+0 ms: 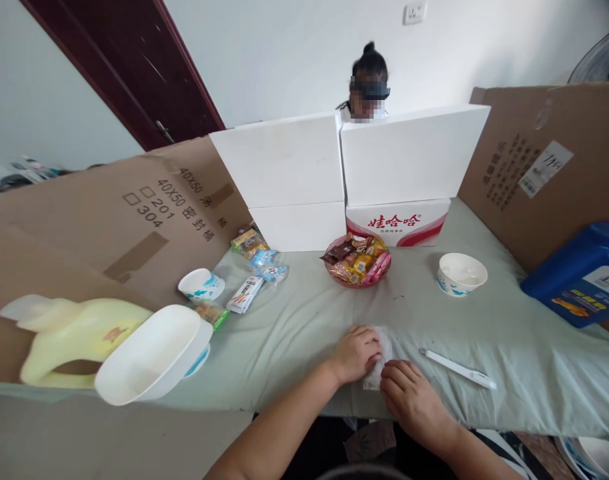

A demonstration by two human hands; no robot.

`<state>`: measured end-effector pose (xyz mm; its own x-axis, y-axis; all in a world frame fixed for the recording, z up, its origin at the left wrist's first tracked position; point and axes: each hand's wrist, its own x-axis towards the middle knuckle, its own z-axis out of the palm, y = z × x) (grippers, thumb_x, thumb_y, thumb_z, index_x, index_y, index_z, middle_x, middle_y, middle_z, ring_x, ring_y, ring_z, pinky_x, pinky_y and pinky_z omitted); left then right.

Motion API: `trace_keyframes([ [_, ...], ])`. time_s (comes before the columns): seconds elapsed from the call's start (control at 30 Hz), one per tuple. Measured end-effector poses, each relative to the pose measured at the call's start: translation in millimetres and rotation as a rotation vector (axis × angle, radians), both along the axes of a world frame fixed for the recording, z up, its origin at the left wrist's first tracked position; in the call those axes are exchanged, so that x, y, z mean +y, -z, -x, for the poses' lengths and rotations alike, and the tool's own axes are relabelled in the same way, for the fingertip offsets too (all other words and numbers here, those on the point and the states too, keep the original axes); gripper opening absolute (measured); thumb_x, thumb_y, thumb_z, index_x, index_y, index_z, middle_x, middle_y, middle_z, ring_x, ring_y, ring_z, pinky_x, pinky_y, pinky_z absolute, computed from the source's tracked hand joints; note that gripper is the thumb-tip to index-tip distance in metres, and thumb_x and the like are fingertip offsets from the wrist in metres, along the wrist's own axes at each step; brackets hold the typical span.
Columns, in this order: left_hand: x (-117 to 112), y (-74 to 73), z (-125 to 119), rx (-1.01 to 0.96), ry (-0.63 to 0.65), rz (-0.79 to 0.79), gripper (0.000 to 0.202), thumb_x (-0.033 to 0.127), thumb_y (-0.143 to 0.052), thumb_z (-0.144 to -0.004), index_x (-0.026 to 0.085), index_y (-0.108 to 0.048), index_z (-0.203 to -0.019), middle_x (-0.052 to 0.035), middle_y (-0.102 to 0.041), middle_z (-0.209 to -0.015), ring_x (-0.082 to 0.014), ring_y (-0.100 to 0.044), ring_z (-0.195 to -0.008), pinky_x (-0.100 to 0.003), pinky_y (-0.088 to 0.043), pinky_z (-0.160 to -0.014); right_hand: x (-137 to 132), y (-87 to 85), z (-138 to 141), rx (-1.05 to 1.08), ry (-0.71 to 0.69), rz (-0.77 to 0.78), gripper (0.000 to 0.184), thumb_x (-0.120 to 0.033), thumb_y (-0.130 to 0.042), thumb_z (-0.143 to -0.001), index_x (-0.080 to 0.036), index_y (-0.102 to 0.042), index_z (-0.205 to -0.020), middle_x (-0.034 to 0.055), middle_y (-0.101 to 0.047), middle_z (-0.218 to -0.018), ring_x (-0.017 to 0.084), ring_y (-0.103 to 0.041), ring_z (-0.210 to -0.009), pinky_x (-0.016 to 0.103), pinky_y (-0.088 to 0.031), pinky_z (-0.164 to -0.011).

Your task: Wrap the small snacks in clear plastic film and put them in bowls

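Both hands rest at the near edge of a table covered by a pale green cloth (509, 347). My left hand (354, 353) lies with its fingers curled on a small white wipe or tissue (381, 360). My right hand (414, 397) pinches the lower edge of the same white piece with bent fingers. A white pen-like stick (457, 369) lies on the cloth just right of my hands.
A bowl of wrapped snacks (358, 261) stands in the middle, with a white paper cup (461, 273) to its right. Loose snack packets (257, 263), a tipped cup (201, 285), a large white bowl (154, 355) and a yellow plastic piece (69, 333) lie left. White boxes (354, 167), cardboard walls and a blue box (579, 273) ring the table; a person sits behind.
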<state>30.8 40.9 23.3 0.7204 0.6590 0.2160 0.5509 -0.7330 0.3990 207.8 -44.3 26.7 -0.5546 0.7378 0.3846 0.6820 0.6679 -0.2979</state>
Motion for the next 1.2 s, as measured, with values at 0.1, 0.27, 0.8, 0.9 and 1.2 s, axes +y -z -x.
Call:
trace_keyframes([
  [0.1, -12, 1.7, 8, -0.096, 0.069, 0.088, 0.032, 0.035, -0.042, -0.097, 0.020, -0.070, -0.094, -0.0062, -0.070, -0.094, -0.0214, -0.058, -0.102, -0.036, -0.042, -0.096, 1, -7.7, 0, -0.001, -0.033, 0.052, 0.019, -0.011, -0.041, -0.091, -0.020, -0.056, -0.083, 0.0031, -0.061, -0.082, 0.017, -0.056, -0.078, 0.031, -0.043, -0.076],
  [0.27, -23, 7.6, 22, -0.406, -0.016, 0.329, 0.050, 0.047, -0.025, -0.101, 0.017, -0.054, -0.127, -0.0101, -0.069, -0.103, -0.0200, -0.063, -0.096, -0.035, -0.047, -0.091, 22, 0.9, 3, -0.008, 0.042, 0.069, 0.019, -0.016, -0.038, -0.096, -0.020, -0.056, -0.091, 0.0013, -0.064, -0.079, 0.015, -0.060, -0.071, 0.027, -0.042, -0.066],
  [0.8, -19, 27.7, 18, -0.399, -0.256, 0.282, 0.057, 0.007, -0.053, -0.080, 0.016, -0.041, -0.135, -0.0022, -0.063, -0.084, -0.0163, -0.059, -0.080, -0.032, -0.049, -0.081, 70, 19.0, 28, -0.315, 0.331, 0.192, 0.013, -0.018, -0.041, -0.097, -0.019, -0.053, -0.095, 0.0054, -0.064, -0.086, 0.017, -0.066, -0.069, 0.026, -0.035, -0.051],
  [0.9, -24, 21.0, 14, -0.260, -0.300, 0.074, 0.030, 0.006, -0.054, -0.077, 0.017, -0.060, -0.104, -0.0041, -0.062, -0.082, -0.0205, -0.057, -0.085, -0.036, -0.051, -0.081, 71, 18.3, 32, -0.343, 0.366, 0.208, 0.014, -0.016, -0.039, -0.097, -0.019, -0.053, -0.094, 0.0058, -0.063, -0.085, 0.017, -0.066, -0.067, 0.027, -0.035, -0.050],
  [1.2, -34, 14.2, 10, -0.053, -0.242, -0.182, 0.019, 0.009, -0.054, -0.083, 0.019, -0.063, -0.097, -0.0086, -0.063, -0.112, -0.0265, -0.052, -0.114, -0.044, -0.046, -0.092, 74, 20.0, 26, -0.315, 0.417, 0.172, 0.016, -0.022, -0.040, -0.098, -0.018, -0.054, -0.092, 0.0055, -0.063, -0.082, 0.017, -0.062, -0.064, 0.027, -0.035, -0.051],
])
